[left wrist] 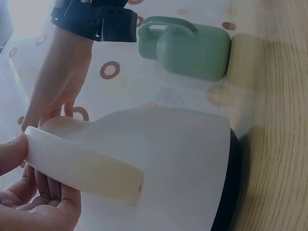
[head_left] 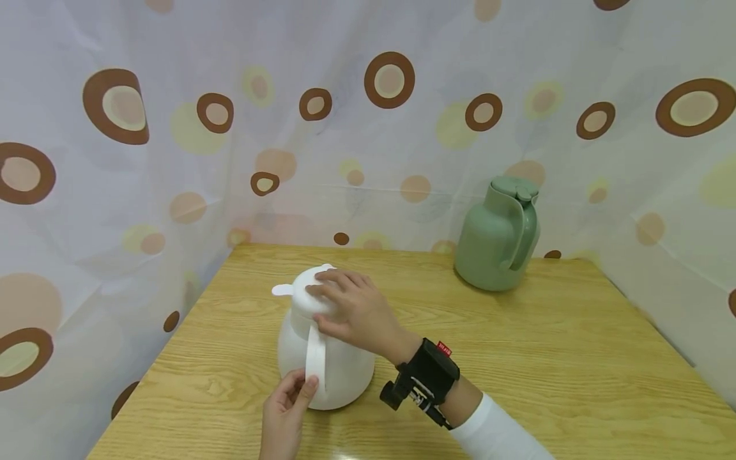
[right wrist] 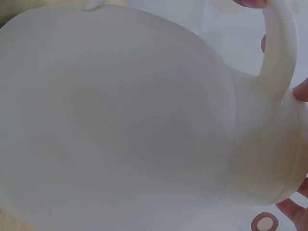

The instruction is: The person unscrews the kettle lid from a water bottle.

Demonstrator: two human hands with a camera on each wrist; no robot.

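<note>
A white vacuum jug (head_left: 347, 377) stands upright on the table, its handle (head_left: 315, 358) facing the person. My left hand (head_left: 283, 412) holds the handle partway down between thumb and fingers; the left wrist view shows this grip close up. Over the domed white lid (head_left: 305, 295) lies my right hand (head_left: 359, 313), fingers across the top and thumb near the handle's upper end. A flat white tab (head_left: 282, 290) juts out leftward beside the lid. Seen from the right wrist, the jug's body (right wrist: 130, 120) fills most of the view, with fingertips on both sides of the lid.
A green jug (head_left: 489, 246) with its own lid and handle stands at the back right of the wooden table (head_left: 517, 358). A white curtain (head_left: 345, 140) with brown and yellow circles hangs behind and along both sides. A black strap with a camera (head_left: 428, 377) circles the right wrist.
</note>
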